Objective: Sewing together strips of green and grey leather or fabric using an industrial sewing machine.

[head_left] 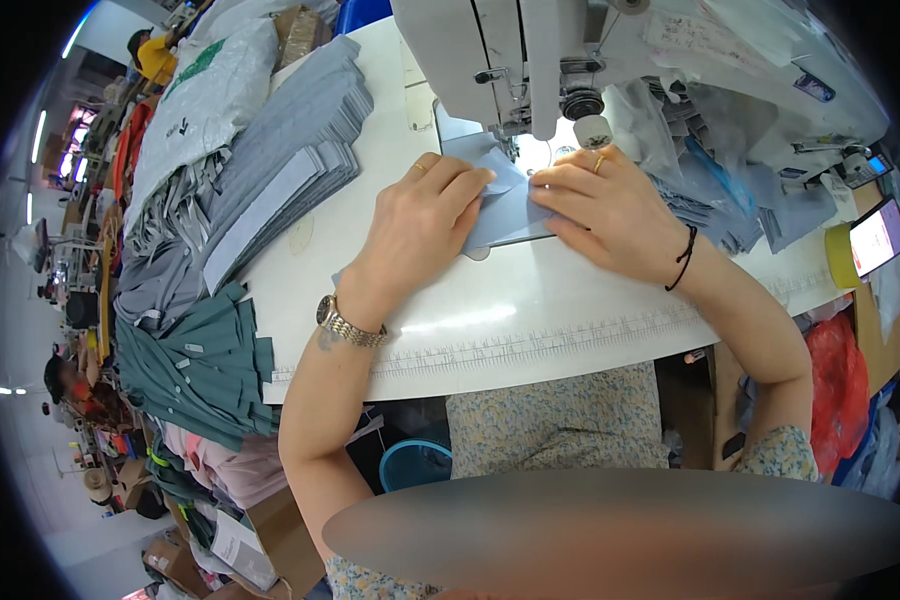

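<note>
A light blue fabric piece (502,213), partly folded over, lies beneath the needle area of a white sewing machine (470,45), lit by a bright lamp. My left hand (417,222), wearing a ring, has curled fingers gripping the fabric's left side, the thumb and index at the fold. On the right, my right hand (608,208), also ringed, holds the same piece with bent fingertips close to the presser foot. The foot itself is hard to make out.
Stacked grey-blue pieces (290,170), a white plastic bag (200,105) and green garments (185,365) are at left. More cut pieces (730,205) and a phone (876,240) sit right. A blue bin (415,465) is below the table (470,340). Co-workers (155,55) appear far left.
</note>
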Demonstrator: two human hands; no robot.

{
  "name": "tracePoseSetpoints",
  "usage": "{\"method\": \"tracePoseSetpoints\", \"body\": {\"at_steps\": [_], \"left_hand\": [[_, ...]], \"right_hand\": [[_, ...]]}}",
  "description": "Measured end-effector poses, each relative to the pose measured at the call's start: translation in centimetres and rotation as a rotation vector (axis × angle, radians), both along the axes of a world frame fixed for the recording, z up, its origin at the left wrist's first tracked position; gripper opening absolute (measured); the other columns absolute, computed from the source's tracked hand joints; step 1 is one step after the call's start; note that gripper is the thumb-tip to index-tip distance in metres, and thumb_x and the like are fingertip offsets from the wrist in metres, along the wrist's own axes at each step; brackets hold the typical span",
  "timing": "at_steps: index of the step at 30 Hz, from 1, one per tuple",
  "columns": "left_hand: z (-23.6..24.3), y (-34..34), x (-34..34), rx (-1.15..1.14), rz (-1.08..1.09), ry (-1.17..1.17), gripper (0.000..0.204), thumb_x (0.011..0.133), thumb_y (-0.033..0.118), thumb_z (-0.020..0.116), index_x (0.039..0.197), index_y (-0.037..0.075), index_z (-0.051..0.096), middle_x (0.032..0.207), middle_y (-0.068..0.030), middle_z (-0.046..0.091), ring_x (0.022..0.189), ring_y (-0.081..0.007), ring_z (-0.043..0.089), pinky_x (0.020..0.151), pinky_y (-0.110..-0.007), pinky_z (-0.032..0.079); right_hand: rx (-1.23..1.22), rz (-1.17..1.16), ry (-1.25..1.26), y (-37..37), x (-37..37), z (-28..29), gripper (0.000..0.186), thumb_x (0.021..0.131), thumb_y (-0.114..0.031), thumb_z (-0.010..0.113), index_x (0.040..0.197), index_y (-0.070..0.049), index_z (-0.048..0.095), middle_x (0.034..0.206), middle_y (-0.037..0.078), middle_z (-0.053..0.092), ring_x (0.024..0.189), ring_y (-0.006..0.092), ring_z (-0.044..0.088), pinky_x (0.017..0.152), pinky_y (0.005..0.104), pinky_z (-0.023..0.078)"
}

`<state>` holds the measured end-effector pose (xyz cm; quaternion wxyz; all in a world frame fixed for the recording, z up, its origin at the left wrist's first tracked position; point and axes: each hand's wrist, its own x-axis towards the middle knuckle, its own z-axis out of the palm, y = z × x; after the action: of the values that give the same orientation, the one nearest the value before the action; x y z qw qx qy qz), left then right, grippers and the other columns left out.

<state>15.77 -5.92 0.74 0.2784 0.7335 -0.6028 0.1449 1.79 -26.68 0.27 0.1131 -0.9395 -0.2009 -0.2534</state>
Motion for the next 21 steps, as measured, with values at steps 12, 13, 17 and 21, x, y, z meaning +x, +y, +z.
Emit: {"method": "tracePoseSetpoints", "body": {"at_steps": [12, 13, 17, 21], "left_hand": [[-0.9, 0.5, 1.0, -0.023, -0.015, -0.097, 0.017, 0.080, 0.000, 0.074, 0.095, 0.007, 0.074, 0.096, -0.0053, 0.069, 0.087, -0.0242, 0.066, 0.070, -0.035, 0.057], [-0.8, 0.5, 1.2, -0.013, -0.020, -0.093, 0.017, 0.080, 0.000, 0.074, 0.096, 0.007, 0.074, 0.097, -0.0053, 0.069, 0.088, -0.0243, 0.066, 0.070, -0.035, 0.057], [-0.4, 0.1, 1.5, -0.014, -0.039, -0.122, 0.007, 0.081, 0.004, 0.073, 0.088, 0.006, 0.073, 0.095, -0.0047, 0.069, 0.086, -0.0217, 0.066, 0.068, -0.033, 0.057], [-0.4, 0.2, 1.4, 0.003, -0.038, -0.102, 0.008, 0.081, 0.003, 0.073, 0.089, 0.006, 0.073, 0.095, -0.0046, 0.068, 0.085, -0.0219, 0.066, 0.068, -0.033, 0.057]], "right_hand": [[0.036, 0.159, -0.004, -0.5, -0.3, 1.0, 0.008, 0.076, -0.007, 0.069, 0.084, -0.004, 0.070, 0.093, 0.005, 0.065, 0.097, 0.0234, 0.061, 0.093, 0.0371, 0.049], [0.033, 0.152, 0.015, -0.7, -0.5, 1.3, 0.006, 0.076, -0.006, 0.069, 0.081, -0.003, 0.069, 0.091, 0.005, 0.065, 0.096, 0.0236, 0.061, 0.094, 0.0372, 0.049], [0.047, 0.165, 0.074, -1.4, -0.7, 1.6, 0.010, 0.075, -0.004, 0.071, 0.085, -0.003, 0.070, 0.098, 0.005, 0.064, 0.097, 0.0240, 0.061, 0.095, 0.0403, 0.048], [0.020, 0.149, -0.012, -1.2, -0.5, 1.4, 0.009, 0.075, -0.006, 0.069, 0.083, -0.002, 0.070, 0.093, 0.006, 0.067, 0.098, 0.0231, 0.062, 0.096, 0.0368, 0.049]]}}
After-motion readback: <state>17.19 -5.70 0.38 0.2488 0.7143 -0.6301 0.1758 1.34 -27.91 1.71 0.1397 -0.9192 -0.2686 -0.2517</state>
